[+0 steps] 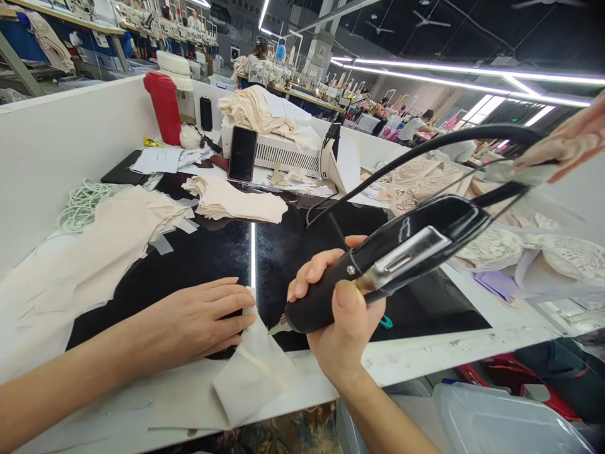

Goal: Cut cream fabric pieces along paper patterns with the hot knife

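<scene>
My left hand [198,318] lies palm down with its fingers stretched out, the fingertips resting on the top end of a pale beige fabric piece [258,366]. This piece drapes from the black work surface over the table's front edge, with a fold in it. In my right hand [347,321] is a black corded handheld tool [321,302] with a silver lever, my thumb on the lever. Its small metal tip points left, beside the fabric near my left fingertips; whether it touches the cloth I cannot tell.
Stacked beige fabric pieces [241,202] and a larger beige pile [104,246] lie at the left and back. A phone [242,153] leans on a white vented box [283,154]. At right are lace cups [491,249]. Another hand [571,142] is blurred by the tool's cable [425,140].
</scene>
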Available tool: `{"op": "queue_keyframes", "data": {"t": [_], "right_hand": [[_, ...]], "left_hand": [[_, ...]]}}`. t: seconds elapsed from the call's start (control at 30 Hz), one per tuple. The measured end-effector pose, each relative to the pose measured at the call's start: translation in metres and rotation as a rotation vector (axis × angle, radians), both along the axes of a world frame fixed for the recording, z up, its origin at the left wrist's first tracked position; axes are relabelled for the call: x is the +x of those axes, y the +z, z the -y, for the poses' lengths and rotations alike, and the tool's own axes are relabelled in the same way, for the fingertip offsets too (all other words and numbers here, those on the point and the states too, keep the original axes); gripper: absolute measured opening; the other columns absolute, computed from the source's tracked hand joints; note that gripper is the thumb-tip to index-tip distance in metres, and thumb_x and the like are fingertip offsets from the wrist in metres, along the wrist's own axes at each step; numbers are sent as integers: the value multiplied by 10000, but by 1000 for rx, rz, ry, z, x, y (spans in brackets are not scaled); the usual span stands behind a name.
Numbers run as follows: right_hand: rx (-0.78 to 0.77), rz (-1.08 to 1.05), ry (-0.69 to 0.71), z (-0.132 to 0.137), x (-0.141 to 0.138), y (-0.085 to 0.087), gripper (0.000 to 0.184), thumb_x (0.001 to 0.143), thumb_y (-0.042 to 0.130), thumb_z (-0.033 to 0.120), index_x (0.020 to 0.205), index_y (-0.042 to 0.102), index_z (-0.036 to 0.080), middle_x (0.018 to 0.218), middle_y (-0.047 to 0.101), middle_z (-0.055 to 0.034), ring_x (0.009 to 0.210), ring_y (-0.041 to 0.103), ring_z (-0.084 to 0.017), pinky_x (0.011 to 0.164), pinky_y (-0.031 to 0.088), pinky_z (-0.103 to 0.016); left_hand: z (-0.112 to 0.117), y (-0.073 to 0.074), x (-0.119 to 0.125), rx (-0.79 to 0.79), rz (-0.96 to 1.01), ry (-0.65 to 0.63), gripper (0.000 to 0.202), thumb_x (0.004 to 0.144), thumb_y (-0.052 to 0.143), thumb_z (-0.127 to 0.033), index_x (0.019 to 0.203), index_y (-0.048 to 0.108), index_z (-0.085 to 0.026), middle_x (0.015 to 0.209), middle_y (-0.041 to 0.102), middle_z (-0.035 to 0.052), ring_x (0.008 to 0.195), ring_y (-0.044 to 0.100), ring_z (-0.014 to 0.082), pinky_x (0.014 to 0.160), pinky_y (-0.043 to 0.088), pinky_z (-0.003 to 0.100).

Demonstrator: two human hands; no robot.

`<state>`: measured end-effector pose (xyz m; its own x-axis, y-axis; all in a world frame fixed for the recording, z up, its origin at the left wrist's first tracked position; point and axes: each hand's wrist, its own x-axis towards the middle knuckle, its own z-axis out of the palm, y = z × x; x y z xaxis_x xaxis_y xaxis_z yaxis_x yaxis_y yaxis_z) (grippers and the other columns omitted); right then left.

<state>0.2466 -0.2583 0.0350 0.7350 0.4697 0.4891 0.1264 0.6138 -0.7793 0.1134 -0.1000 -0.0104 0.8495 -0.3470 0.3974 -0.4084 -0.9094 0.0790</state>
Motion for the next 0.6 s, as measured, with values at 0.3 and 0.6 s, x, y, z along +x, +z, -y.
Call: {"op": "queue_keyframes", "data": {"t": [0.3, 0.6], "right_hand": [[13, -7, 6, 1, 1, 0, 389, 913, 760, 383, 1213, 524, 306, 823, 627, 65, 595, 610, -110, 542, 539, -264], [-10, 6, -10, 1, 0, 0, 389, 913, 742, 410, 1207, 505, 317, 815, 601, 65, 585, 595, -115, 532, 548, -272]], "left_hand": [[2, -6, -2, 60, -25, -25, 146, 1009, 630, -195, 1137, 699, -202, 1151, 715, 58, 1181, 646, 186, 1191, 456, 335], [12, 1, -8, 54, -111, 26, 390, 970, 696, -350, 1331, 610, -231, 1183, 648, 95, 1093, 645, 249, 1126, 481, 451]]}}
